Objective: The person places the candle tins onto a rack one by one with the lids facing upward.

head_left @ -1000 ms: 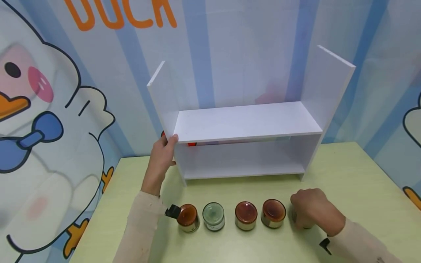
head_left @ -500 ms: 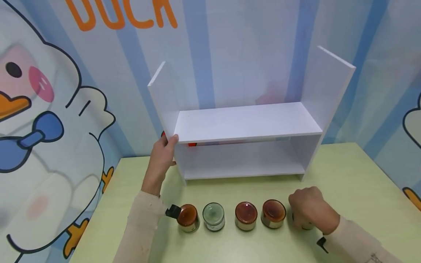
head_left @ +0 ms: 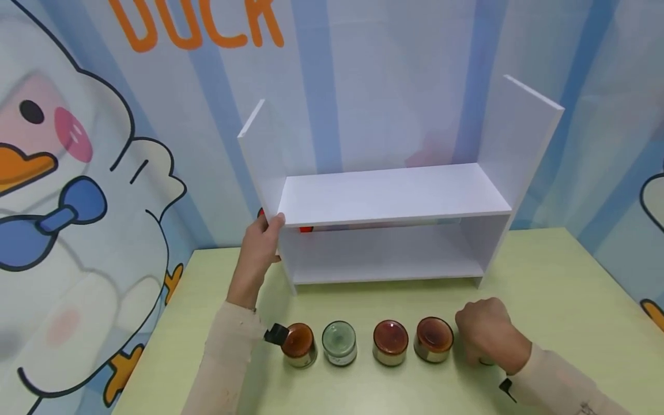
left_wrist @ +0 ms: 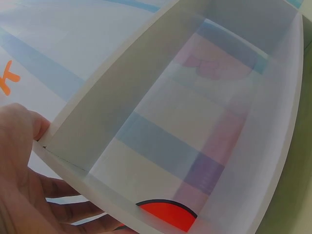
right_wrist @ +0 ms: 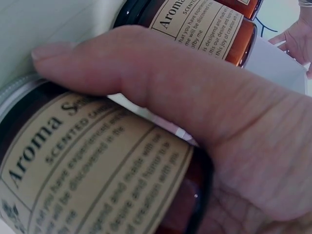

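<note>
A scented candle jar [right_wrist: 92, 165] at the right end of a row near the counter's [head_left: 560, 288] front edge.
The right hand [head_left: 490, 337] curls around it; the left hand [head_left: 261, 245] grips the white shelf's [head_left: 394, 196] left panel, well apart, beyond four other jars [head_left: 363, 343].

**White shelf, amber jars, a duck-blue wall**

The shelf [head_left: 394, 199] I steady is plain white. My jar [right_wrist: 97, 165] is dark amber with a tan label in black lettering. On the pale green table [head_left: 560, 288], three jar lids [head_left: 390, 336] glow red-brown, one [head_left: 339, 338] pale grey-green. Blue stripes, orange letters and a white duck [head_left: 78, 190] fill the wall.
</note>
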`<act>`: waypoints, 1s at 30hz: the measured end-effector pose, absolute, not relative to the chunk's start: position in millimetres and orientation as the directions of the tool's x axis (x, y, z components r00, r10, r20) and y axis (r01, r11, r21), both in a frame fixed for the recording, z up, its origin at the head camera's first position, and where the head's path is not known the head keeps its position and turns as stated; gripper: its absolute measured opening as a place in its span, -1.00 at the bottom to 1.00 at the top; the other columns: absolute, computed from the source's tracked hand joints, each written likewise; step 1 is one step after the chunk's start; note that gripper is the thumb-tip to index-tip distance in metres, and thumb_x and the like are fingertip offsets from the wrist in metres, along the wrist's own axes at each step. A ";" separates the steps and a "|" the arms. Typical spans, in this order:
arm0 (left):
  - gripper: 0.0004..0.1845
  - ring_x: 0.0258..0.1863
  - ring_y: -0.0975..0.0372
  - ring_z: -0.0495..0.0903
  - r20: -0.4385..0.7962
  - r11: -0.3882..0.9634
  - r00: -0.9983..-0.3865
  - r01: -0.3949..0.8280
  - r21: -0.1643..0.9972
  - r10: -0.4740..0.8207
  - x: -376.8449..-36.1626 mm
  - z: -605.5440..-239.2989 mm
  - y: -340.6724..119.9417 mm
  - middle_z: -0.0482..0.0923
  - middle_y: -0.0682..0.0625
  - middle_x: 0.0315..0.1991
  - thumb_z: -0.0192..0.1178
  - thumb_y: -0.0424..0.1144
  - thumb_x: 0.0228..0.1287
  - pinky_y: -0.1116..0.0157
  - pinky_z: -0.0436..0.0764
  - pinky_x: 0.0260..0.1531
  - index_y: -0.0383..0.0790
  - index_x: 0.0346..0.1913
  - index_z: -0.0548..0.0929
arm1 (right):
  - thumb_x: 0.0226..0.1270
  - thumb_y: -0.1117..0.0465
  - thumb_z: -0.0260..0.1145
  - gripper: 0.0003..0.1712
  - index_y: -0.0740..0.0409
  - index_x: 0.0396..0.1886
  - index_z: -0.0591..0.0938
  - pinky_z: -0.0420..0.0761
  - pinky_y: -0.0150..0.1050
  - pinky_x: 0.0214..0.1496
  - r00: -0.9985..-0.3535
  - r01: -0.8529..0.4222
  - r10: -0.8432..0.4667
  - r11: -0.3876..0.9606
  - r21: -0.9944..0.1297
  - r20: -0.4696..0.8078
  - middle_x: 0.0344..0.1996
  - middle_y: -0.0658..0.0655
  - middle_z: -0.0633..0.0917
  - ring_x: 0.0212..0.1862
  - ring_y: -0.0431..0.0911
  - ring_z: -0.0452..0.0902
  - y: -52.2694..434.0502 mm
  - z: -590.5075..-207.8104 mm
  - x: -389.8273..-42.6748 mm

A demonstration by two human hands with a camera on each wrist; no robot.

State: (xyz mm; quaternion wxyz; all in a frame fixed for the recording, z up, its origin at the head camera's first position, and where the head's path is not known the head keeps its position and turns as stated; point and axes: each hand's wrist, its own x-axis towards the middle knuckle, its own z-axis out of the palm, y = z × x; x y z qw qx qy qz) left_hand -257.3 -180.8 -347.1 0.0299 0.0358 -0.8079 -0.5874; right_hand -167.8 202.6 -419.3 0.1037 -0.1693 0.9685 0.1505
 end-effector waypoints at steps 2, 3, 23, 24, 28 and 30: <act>-0.27 0.34 -0.06 0.40 0.004 0.308 -0.996 -0.024 0.951 -0.092 -257.4 -347.5 -180.1 0.32 -0.15 0.45 -0.07 0.22 0.52 -0.19 0.59 0.09 -0.14 0.55 0.25 | -0.45 0.21 0.46 -0.69 0.04 -0.74 0.44 0.57 -0.11 -0.52 -0.920 -0.360 -0.296 0.897 0.258 -0.258 -0.70 -0.03 0.46 -0.57 -0.14 0.40 202.9 -419.4 -167.4; -0.27 0.34 -0.06 0.40 0.003 0.308 -0.996 -0.026 0.951 -0.093 -257.4 -347.5 -179.6 0.32 -0.16 0.45 -0.07 0.22 0.52 -0.19 0.59 0.09 -0.14 0.55 0.25 | -0.45 0.21 0.46 -0.69 0.04 -0.75 0.44 0.57 -0.11 -0.53 -0.919 -0.361 -0.296 0.897 0.256 -0.259 -0.71 -0.03 0.46 -0.57 -0.14 0.39 203.1 -419.4 -167.3; -0.26 0.36 -0.07 0.38 0.009 0.318 -0.996 -0.019 0.948 -0.086 -255.9 -349.1 -179.5 0.30 -0.16 0.46 -0.08 0.23 0.52 -0.19 0.58 0.11 -0.15 0.55 0.25 | -0.50 0.25 0.36 -0.75 0.00 -0.79 0.42 0.50 -0.11 -0.58 -0.922 -0.368 -0.326 0.903 0.220 -0.207 -0.74 -0.06 0.42 -0.60 -0.15 0.32 208.4 -421.8 -162.8; -0.26 0.36 -0.07 0.38 0.009 0.315 -0.996 -0.018 0.949 -0.084 -255.8 -349.5 -179.7 0.30 -0.16 0.45 -0.08 0.24 0.52 -0.19 0.58 0.11 -0.15 0.55 0.25 | -0.50 0.25 0.37 -0.74 0.00 -0.79 0.42 0.50 -0.11 -0.57 -0.923 -0.368 -0.327 0.905 0.214 -0.204 -0.73 -0.06 0.42 -0.60 -0.15 0.32 209.0 -421.9 -163.1; -0.25 0.36 -0.08 0.39 0.011 0.318 -0.996 -0.017 0.948 -0.087 -255.7 -350.0 -180.5 0.30 -0.16 0.46 -0.08 0.24 0.52 -0.19 0.58 0.11 -0.15 0.56 0.23 | -0.51 0.23 0.38 -0.74 0.00 -0.77 0.43 0.49 -0.10 -0.56 -0.924 -0.358 -0.319 0.914 0.191 -0.211 -0.72 -0.06 0.43 -0.58 -0.14 0.31 211.3 -422.4 -164.4; -0.26 0.35 -0.08 0.39 0.012 0.319 -0.996 -0.018 0.948 -0.090 -255.9 -349.9 -180.6 0.30 -0.16 0.45 -0.09 0.24 0.52 -0.19 0.58 0.10 -0.15 0.55 0.24 | -0.51 0.23 0.38 -0.74 -0.01 -0.77 0.43 0.48 -0.11 -0.56 -0.925 -0.354 -0.315 0.918 0.178 -0.212 -0.72 -0.06 0.43 -0.58 -0.14 0.29 212.5 -422.6 -165.0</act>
